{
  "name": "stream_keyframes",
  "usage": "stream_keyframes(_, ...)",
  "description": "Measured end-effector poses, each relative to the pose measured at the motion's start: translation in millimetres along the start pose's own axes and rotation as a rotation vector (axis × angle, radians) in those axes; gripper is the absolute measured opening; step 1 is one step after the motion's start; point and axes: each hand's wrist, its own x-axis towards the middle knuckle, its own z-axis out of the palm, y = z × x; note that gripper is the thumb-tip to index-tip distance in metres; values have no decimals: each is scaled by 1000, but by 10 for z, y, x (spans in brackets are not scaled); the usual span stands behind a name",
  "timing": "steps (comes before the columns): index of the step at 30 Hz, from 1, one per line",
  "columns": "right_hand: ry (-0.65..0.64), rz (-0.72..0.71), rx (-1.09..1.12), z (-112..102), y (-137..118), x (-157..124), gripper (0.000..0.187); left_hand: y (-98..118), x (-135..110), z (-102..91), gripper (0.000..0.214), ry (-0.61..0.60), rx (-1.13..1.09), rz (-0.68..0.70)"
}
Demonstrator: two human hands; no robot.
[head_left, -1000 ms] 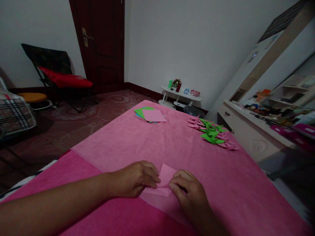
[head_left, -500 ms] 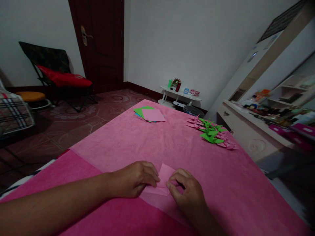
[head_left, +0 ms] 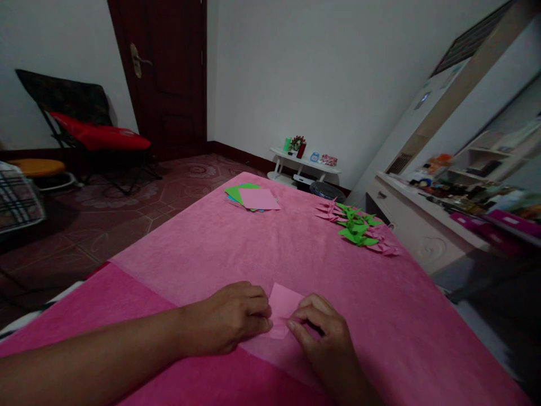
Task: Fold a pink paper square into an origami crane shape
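On my remote feed, my right hand [head_left: 323,327] pinches the right edge of the folded pink origami paper [head_left: 284,301] on the pink cloth [head_left: 190,248], apparently controlling its fold, while my left hand [head_left: 240,316], grip unclear to me, likely steadies its left side.

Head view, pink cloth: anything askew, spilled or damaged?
Only the paper stack at the far end: its sheets lie fanned at different angles, green and blue edges sticking out. No spill or tear visible.
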Motion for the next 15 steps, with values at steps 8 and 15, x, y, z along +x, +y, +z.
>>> stream_keyframes(8, -22, -38, 32, -84, 16, -94, 16, 24, 26, -35, 16, 20, 57, 23)
stream_keyframes(15, -14, 102, 84, -70, 12, -64, 15, -2, 34, -1, 19, 40, 61, 73)
